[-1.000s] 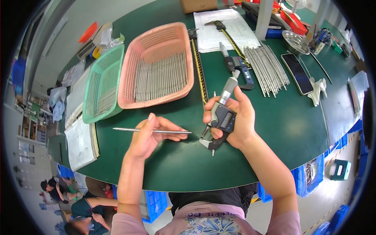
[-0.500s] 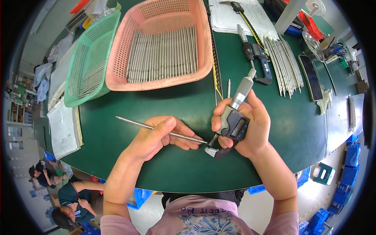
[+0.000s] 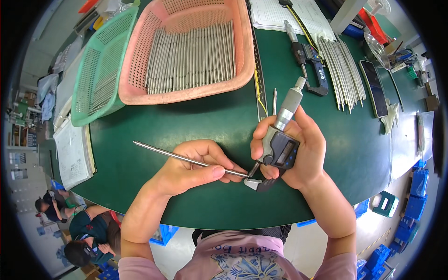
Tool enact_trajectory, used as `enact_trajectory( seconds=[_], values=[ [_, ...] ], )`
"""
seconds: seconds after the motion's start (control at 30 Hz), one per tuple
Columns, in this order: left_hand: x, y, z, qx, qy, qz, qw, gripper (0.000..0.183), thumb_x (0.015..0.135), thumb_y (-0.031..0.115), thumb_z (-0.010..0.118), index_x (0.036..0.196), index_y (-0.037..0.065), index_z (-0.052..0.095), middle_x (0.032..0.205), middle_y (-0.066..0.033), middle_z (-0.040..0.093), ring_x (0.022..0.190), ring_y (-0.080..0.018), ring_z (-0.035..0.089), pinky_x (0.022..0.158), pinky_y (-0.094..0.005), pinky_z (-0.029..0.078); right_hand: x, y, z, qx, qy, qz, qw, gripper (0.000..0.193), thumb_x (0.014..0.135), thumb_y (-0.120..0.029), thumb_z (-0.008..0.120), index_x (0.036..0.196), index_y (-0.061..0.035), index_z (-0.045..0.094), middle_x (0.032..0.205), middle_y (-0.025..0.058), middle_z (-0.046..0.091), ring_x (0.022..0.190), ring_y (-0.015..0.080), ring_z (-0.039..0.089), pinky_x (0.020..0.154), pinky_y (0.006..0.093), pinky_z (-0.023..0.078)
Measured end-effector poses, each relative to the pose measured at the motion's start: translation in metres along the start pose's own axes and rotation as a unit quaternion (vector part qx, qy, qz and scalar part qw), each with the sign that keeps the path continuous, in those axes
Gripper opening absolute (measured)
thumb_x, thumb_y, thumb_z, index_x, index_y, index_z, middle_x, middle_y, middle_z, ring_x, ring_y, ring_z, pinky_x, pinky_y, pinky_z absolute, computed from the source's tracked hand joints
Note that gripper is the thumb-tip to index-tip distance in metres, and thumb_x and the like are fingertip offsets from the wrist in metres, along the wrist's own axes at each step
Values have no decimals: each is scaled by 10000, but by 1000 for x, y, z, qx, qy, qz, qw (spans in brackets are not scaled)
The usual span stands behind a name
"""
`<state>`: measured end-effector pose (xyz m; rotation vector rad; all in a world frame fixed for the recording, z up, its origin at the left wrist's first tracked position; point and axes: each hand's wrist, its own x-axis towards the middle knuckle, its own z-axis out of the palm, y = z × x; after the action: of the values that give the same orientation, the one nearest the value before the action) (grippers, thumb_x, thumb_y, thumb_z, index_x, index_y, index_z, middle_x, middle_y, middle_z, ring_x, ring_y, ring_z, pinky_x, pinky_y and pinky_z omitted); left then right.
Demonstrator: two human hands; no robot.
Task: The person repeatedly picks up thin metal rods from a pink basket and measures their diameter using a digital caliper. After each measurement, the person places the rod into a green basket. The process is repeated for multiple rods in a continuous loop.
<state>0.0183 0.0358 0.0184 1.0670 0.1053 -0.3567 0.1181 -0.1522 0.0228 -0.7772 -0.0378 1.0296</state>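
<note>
Steel rod (image 3: pixel 186 160) sits pinched in left hand (image 3: pixel 189 170), thumb and fingers closed on it, long end sticking out left over green table (image 3: pixel 140 135), tip fed into the measuring gap of digital micrometer (image 3: pixel 279 149). Right hand (image 3: pixel 298 154) is wrapped shut around the micrometer frame, thimble pointing up-right, wrists low near table edge. Risk: rod looks held near one end only, so it could tilt off-square in the gap and give a bad reading, or slip out. Pink basket (image 3: pixel 186 51) of rods behind, second micrometer (image 3: pixel 310 58) far right.
</note>
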Motion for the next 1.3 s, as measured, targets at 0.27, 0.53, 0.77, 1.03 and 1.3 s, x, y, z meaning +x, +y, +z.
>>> enact_trajectory(
  seconds=[0.27, 0.53, 0.77, 1.03, 1.3],
  values=[
    [-1, -1, -3, 18, -57, 4, 998, 121, 811, 12, 544, 900, -66, 521, 940, -203, 599, 901, -223, 596, 801, -316, 490, 0, 2, 1, -9, 5, 12, 1000, 655, 847, -539, 226, 865, 39, 535, 676, 166, 584, 385, 170, 477, 369, 229, 389],
    [-2, -2, -1, 33, -33, -2, 999, 132, 790, 37, 575, 880, -51, 535, 906, -205, 605, 875, -250, 605, 754, -319, 499, 0, 2, 2, -32, -1, -11, 999, 656, 852, -538, 246, 833, 41, 553, 653, 181, 575, 335, 177, 449, 339, 246, 401],
    [-2, 0, 1, 40, -35, -9, 999, 135, 785, 30, 575, 884, -53, 533, 905, -196, 604, 886, -251, 602, 787, -332, 491, -1, 2, 7, -90, 29, -15, 995, 628, 852, -542, 302, 787, 27, 558, 628, 171, 572, 327, 164, 443, 323, 232, 386],
    [-4, -6, 6, 17, -48, 18, 999, 160, 773, -26, 578, 910, -43, 499, 945, -183, 599, 887, -190, 592, 777, -291, 479, -4, -2, 7, -77, 19, -8, 997, 583, 828, -553, 371, 811, 1, 549, 648, 98, 579, 392, 126, 463, 375, 220, 376],
    [-1, -16, 22, 32, 48, 52, 997, 157, 779, -3, 600, 894, -20, 495, 874, -120, 596, 817, -149, 590, 720, -264, 484, -5, -3, 6, -70, 17, -50, 996, 604, 823, -570, 353, 818, 0, 553, 647, 95, 577, 409, 126, 464, 381, 227, 370]
  ],
)
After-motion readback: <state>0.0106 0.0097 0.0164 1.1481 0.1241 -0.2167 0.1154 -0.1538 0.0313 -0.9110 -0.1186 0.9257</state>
